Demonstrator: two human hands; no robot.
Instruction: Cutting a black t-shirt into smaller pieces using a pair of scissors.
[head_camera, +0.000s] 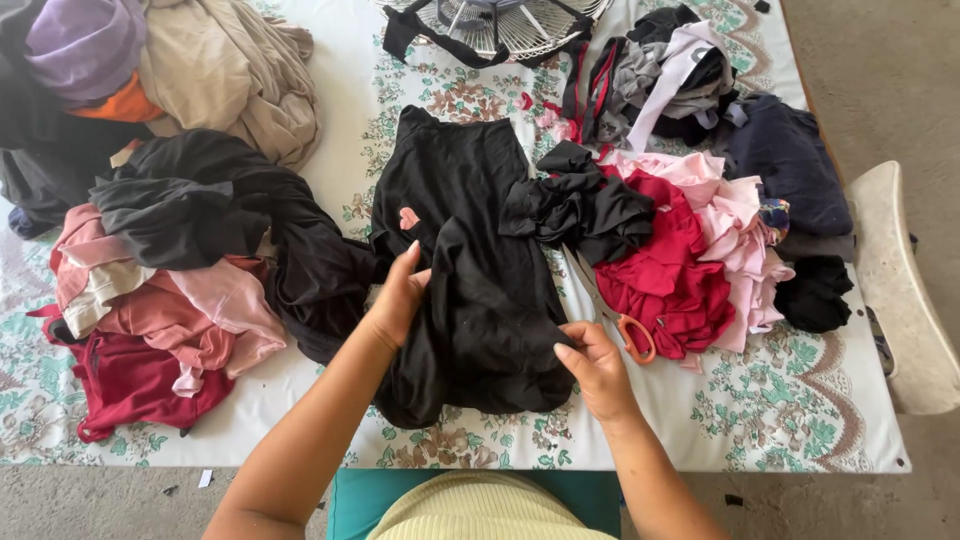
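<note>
Landmark: black garment (470, 260), spread flat in the middle of the bench (330, 70), which is covered by a floral cloth.
Left hand (398, 300): lies on the garment's left edge, fingers curled over a fold and pinching it, likely to keep the fabric from sliding.
Right hand (597, 368): at the garment's lower right corner, thumb and fingers closed on the hem, apparently pulling it taut.
Scissors (634, 338): orange-handled, just right of the garment, beside the right hand, within easy reach.
Red and pink clothes (690, 250): heaped right of the garment.
Crumpled black cloth (580, 205): touching its upper right edge.
Mixed pile (160, 300): left of the garment.
Fan grille (500, 25): beyond the garment's far end.
</note>
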